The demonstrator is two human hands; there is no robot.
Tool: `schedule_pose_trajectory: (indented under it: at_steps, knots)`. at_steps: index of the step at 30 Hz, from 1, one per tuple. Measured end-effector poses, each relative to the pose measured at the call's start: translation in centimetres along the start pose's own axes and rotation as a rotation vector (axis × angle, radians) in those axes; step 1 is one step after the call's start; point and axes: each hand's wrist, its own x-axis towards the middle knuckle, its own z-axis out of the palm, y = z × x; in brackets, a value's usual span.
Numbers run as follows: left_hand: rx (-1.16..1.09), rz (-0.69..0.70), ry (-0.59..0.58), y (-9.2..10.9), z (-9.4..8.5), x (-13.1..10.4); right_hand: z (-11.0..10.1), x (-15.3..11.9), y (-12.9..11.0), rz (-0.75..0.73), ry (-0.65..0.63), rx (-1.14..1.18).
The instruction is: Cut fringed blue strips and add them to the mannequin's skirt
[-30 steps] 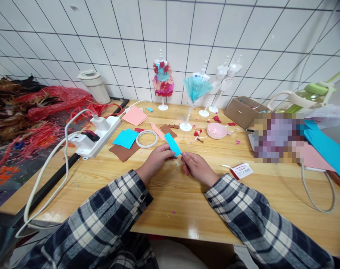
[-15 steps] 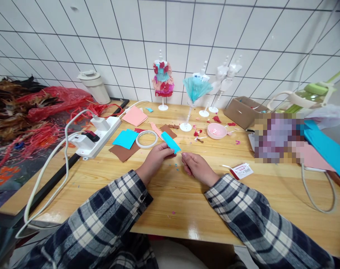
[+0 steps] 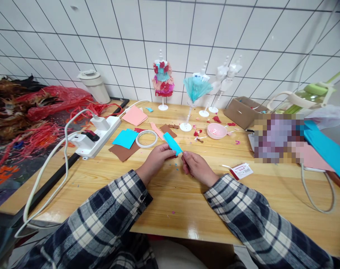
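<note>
A small folded blue paper strip (image 3: 172,143) is pinched in my left hand (image 3: 159,157), its frayed lower end pointing toward my right hand (image 3: 194,164). The fingers of my right hand are pressed together at that frayed end; whether they grip the paper or a tiny scrap is too small to tell. Left of my hands lie a roll of tape (image 3: 146,139), a blue paper stack (image 3: 125,138) and brown paper (image 3: 125,152). Small blue bits (image 3: 176,166) lie on the table below the strip.
Decorated stands (image 3: 163,80) and a blue fan-shaped piece (image 3: 197,89) rise near the tiled wall. A pink bowl (image 3: 217,130), cardboard box (image 3: 244,112) and white-red tag (image 3: 242,170) are to the right. A power strip (image 3: 102,138) with cables is left.
The blue strip has shifted slightly right and down, so its frayed end is now closer to my right fingertips. My left hand moved slightly with it.
</note>
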Motion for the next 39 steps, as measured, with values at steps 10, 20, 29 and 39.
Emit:
schedule_pose_trajectory:
  at_steps: [10, 20, 29, 39]
  knots:
    - [-0.009, -0.019, -0.010, 0.0, 0.0, -0.2, 0.0, 0.1, 0.3, -0.008, 0.005, 0.017]
    - [-0.074, -0.032, 0.025, 0.3, 0.3, -0.2, 0.2, 0.2, 0.9, 0.001, 0.008, 0.108]
    - [-0.055, -0.058, -0.033, 0.4, 0.2, -0.3, 0.2, 0.1, 0.3, 0.012, 0.000, 0.135]
    - [-0.086, -0.058, 0.002, 0.2, 0.2, -0.2, -0.1, 0.0, 0.2, 0.005, 0.046, 0.067]
